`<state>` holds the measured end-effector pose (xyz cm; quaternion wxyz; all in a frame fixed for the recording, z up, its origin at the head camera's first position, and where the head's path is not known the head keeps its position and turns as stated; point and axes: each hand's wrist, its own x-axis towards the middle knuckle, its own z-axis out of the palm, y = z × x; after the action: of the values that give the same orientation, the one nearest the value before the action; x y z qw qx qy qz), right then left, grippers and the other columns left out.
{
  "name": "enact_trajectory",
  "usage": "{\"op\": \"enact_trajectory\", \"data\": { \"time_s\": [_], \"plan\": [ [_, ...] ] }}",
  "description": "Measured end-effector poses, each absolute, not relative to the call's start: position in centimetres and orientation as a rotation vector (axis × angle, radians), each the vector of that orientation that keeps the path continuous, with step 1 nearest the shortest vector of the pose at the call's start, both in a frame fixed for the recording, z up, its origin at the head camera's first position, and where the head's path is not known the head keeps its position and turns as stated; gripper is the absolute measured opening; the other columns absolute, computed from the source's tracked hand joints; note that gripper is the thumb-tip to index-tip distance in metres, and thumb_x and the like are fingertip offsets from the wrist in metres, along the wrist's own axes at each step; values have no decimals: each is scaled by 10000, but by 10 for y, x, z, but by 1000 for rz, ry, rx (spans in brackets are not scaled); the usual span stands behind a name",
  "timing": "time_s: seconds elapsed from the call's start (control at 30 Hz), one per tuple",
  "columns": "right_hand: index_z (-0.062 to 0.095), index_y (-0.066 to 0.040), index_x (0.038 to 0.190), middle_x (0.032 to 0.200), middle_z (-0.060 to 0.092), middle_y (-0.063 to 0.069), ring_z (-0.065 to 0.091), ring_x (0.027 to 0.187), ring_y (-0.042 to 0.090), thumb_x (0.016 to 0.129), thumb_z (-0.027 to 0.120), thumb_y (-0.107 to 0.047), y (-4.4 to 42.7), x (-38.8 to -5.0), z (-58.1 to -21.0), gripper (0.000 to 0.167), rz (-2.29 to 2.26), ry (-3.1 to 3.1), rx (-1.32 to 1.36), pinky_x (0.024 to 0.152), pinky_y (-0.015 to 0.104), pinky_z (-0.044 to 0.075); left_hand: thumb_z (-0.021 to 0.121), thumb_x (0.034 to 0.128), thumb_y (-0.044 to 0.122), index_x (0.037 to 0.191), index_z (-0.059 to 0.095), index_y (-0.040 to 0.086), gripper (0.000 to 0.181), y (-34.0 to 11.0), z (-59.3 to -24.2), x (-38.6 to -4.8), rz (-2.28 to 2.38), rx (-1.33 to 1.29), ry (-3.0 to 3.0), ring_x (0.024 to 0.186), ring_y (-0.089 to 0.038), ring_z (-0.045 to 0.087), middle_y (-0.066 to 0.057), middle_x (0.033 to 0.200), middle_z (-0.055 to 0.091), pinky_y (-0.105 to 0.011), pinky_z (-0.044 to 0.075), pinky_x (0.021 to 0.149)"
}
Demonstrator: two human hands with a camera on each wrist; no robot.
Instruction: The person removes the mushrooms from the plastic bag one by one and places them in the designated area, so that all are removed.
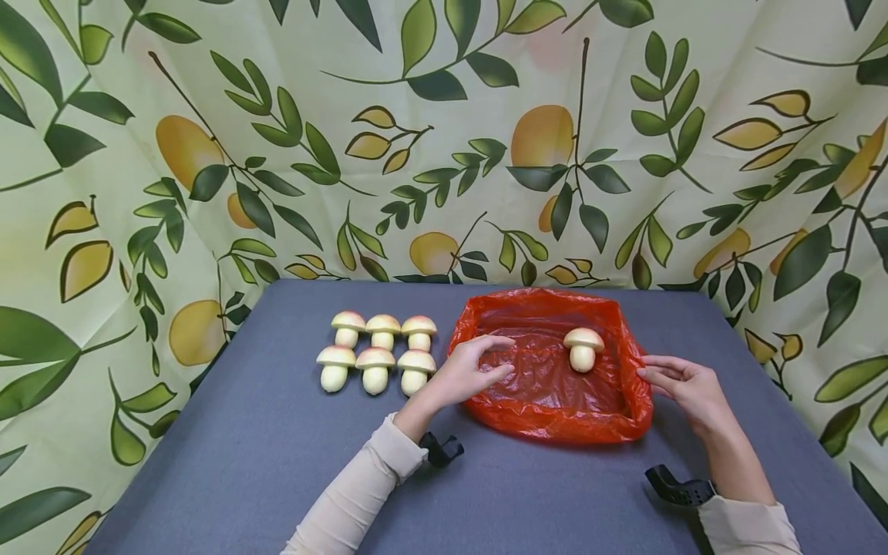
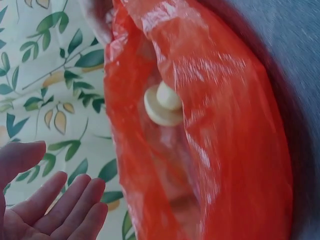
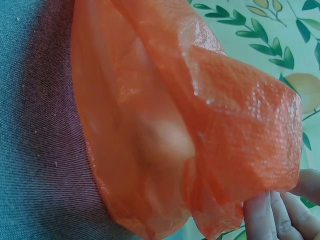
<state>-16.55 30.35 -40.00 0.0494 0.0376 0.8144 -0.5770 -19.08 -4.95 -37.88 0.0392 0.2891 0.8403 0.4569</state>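
A red plastic bag stands with its mouth spread wide. Inside it, toward the right, lies one pale mushroom with a pinkish-yellow cap; it also shows in the left wrist view. My left hand hovers over the bag's left side, thumb and fingers apart, holding nothing. In the left wrist view that hand has its fingers extended beside the bag. At the bag's right rim, my right hand pinches the plastic between thumb and fingers. Through the bag wall, the right wrist view shows a blurred pale shape.
Several similar mushrooms lie in two rows on the blue-grey table, left of the bag. Behind the table hangs a leaf-and-fruit patterned cloth. Black straps circle both wrists.
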Motion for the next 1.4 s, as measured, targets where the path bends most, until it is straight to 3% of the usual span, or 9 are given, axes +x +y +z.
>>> {"op": "enact_trajectory", "data": {
  "time_s": [0.53,0.8,1.07,1.4],
  "plan": [
    [652,-427,895,803,667,-306,635,778,-108,932,633,-244,304,-165,-401,187,-1779,2488,109,701,130,555,653,918,217,1300,584,72,414,-4,-383,-197,1372,838,2505,1217,-189,602,-97,1296,644,-287,476,1058],
    [653,-424,904,802,663,-311,634,778,-109,933,632,-253,304,-166,-402,175,-1768,2501,105,699,126,553,648,918,166,1278,590,24,391,17,-390,-200,1501,728,2394,1180,-253,630,-166,1265,649,-353,509,1023],
    [660,-422,902,801,669,-303,640,776,-102,936,626,-242,305,-165,-401,186,-1783,2483,101,698,126,554,646,913,152,1256,599,-21,387,38,-396,-206,1546,616,2356,1087,-221,685,-184,1220,672,-165,540,876],
    [656,-420,907,806,669,-305,637,784,-110,935,627,-259,305,-166,-401,167,-1780,2471,114,704,126,553,659,906,180,1194,648,-13,346,58,-398,-211,1639,393,2302,1036,-206,707,-150,1126,722,-182,557,833]
  ]
}}
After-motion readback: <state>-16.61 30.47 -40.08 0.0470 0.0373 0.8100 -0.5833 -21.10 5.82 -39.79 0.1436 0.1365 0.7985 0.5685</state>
